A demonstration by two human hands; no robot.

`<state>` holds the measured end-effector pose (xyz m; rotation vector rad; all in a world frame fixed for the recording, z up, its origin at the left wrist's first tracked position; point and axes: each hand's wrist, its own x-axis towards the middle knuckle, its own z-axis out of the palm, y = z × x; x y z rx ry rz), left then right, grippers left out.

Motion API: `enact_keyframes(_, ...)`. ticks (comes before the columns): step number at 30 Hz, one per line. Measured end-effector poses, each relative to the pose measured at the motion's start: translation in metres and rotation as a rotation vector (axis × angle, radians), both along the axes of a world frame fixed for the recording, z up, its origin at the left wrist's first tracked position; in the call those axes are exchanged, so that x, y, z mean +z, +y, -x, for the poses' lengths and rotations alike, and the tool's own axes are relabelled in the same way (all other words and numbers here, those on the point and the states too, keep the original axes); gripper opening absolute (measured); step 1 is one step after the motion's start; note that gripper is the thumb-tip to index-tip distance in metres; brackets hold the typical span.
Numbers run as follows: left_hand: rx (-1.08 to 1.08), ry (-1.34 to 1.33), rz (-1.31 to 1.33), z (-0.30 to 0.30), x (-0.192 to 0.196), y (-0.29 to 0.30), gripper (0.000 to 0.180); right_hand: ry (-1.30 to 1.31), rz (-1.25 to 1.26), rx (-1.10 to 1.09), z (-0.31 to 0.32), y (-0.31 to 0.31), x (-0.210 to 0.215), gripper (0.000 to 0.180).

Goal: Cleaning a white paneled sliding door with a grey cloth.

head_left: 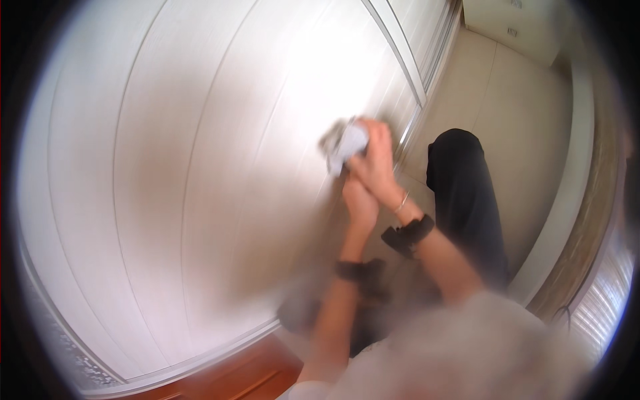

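Observation:
A bunched grey and white cloth (pixel 348 143) is up in front of the pale panelled surface, blurred by motion. My right hand (pixel 377 157) is closed around its right side, fingers bent over the top. Just below, my left hand (pixel 361 202) reaches up against the underside of my right hand, close to the cloth's lower end. The fingers of my left hand are hidden behind the right hand and the cloth, so their grip does not show. Whether the cloth touches the panel is unclear.
The white panelled door (pixel 160 167) fills the left, with a metal frame strip (pixel 403 50) along its edge. My dark-trousered knee (pixel 460 173) stands over beige floor tiles (pixel 520 113). Reddish-brown wood (pixel 233 373) lies below; a pale cabinet (pixel 513 30) is at upper right.

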<state>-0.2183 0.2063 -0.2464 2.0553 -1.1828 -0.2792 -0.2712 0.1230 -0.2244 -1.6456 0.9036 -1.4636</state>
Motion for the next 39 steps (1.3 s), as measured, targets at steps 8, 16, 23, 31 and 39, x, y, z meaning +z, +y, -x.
enact_keyframes(8,-0.124,-0.217,-0.017,0.013,0.064,-0.106,0.016,-0.541,-0.234,-0.157,0.012,-0.118,0.034,0.056)
enact_keyframes(16,-0.066,0.038,-0.208,-0.012,-0.026,0.082,0.043,-0.176,-0.224,-0.056,-0.015,0.057,-0.031,0.052)
enact_keyframes(23,-0.018,0.028,-0.317,0.016,-0.004,0.094,0.047,-0.096,-0.210,0.068,-0.009,0.071,-0.056,0.053)
enact_keyframes(31,-0.170,-0.044,-0.123,0.008,-0.006,-0.031,0.014,-0.417,-0.430,-0.230,-0.001,-0.076,-0.057,0.047)
enact_keyframes(39,-0.315,0.255,-0.316,0.047,-0.079,-0.109,0.013,-0.361,-0.618,-0.575,0.043,-0.160,-0.247,0.067)
